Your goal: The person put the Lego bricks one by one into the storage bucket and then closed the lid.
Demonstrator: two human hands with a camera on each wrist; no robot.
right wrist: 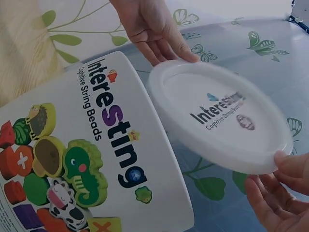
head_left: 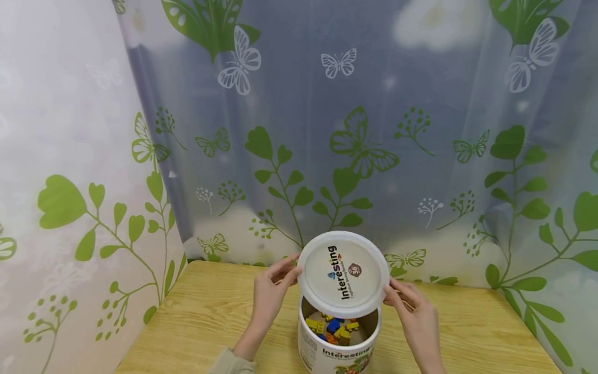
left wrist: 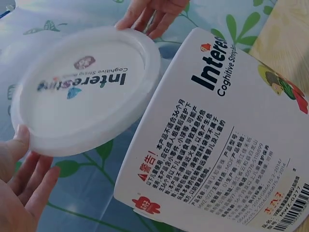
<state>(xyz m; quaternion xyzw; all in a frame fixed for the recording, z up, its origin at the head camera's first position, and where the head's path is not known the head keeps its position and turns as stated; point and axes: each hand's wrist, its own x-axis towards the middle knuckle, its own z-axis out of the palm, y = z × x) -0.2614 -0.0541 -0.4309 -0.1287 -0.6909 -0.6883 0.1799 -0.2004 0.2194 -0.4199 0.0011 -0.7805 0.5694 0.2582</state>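
Note:
A round white lid [head_left: 369, 283] printed "Interesting" is held tilted over the far side of a white bucket [head_left: 308, 345]. My left hand [head_left: 272, 291] pinches the lid's left edge between thumb and fingers. On the opposite edge, my right hand [head_left: 416, 317] pinches it the same way. Inside the bucket lie yellow, blue and orange toy pieces [head_left: 334, 326], partly hidden by the lid. In the left wrist view, my left hand [left wrist: 21, 179] grips the rim of the lid [left wrist: 82, 116]. The right wrist view shows my right hand [right wrist: 282, 193] at the lid's near edge.
The bucket stands on a wood-grain table [head_left: 219, 296]. Behind the table hangs a blue-grey curtain [head_left: 299, 104] with green leaves and butterflies. A pale, leaf-printed sheet [head_left: 70, 140] covers the left side.

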